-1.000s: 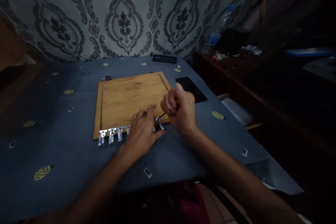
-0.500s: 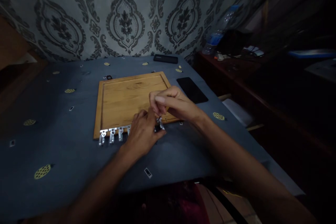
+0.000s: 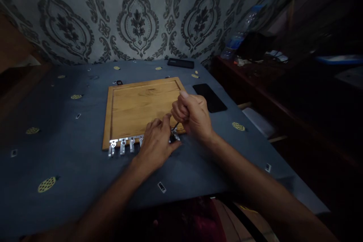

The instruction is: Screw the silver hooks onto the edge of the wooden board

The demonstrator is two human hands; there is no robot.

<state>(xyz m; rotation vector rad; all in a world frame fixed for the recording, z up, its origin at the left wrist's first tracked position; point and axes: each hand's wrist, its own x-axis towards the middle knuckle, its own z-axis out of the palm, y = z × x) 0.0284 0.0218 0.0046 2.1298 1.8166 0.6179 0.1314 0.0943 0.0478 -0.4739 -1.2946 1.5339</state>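
A wooden board [image 3: 136, 106] with a raised rim lies on the blue patterned cloth. Silver metal hooks [image 3: 123, 145] line its near edge. My left hand [image 3: 155, 140] rests over that edge, thumb and fingers around the rightmost hook [image 3: 175, 134], hiding part of the row. Above this hook, my right hand [image 3: 193, 115] is closed in a fist round a screwdriver; only its thin dark shaft [image 3: 175, 126] shows, slanting down to the hook, and the handle is hidden in the fist.
A black phone [image 3: 210, 97] lies right of the board, and a dark case [image 3: 180, 63] behind it. At the right, a reddish side table [image 3: 241, 73] carries a plastic bottle [image 3: 234, 43]. A patterned wall covering stands behind.
My right hand has turned into a tighter fist, thumb up, and shifted slightly right; the tool's shaft now shows below it. My left hand has stayed at the hook. The view has shifted slightly.
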